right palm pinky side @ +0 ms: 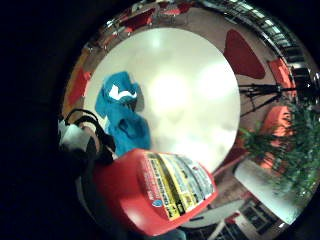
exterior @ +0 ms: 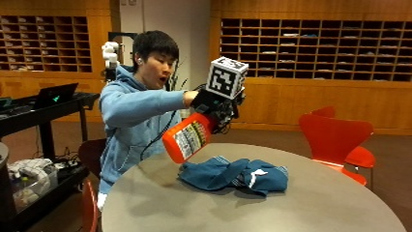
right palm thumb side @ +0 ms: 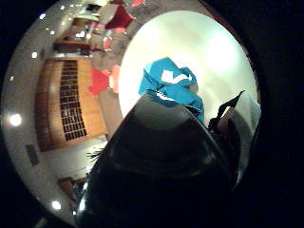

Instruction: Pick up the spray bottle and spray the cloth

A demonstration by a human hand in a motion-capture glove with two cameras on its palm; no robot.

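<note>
Gloved right hand (exterior: 215, 107): fingers curled round the upper end of the spray bottle (exterior: 186, 137), raised clear of the table (exterior: 322, 203), at about 11 o'clock from the cloth (exterior: 235, 175) in the outside view. Exact finger placement on the spray head not discernible.

Spray bottle: red-orange plastic body, broad and flat-sided, tilted with its base swung down toward 7 o'clock and its top up at 1 o'clock under the hand. Front panel carrying a label of white, yellow and black blocks with small print, unreadable. In the little finger side palm view, red body (right palm pinky side: 155, 192) filling the near field, label facing out, with a small blue round mark at one corner. Not touching table or cloth.

Cloth: blue, crumpled into a low heap, with a white patch showing on one fold; lying on the table, below and at 4 o'clock from the bottle's base. Seen in both palm views (right palm thumb side: 173, 88) as a bunched blue mass on the pale tabletop.

Table: round, pale grey top. Red chair (exterior: 334, 137) standing at 3 o'clock, beyond the table edge.
</note>
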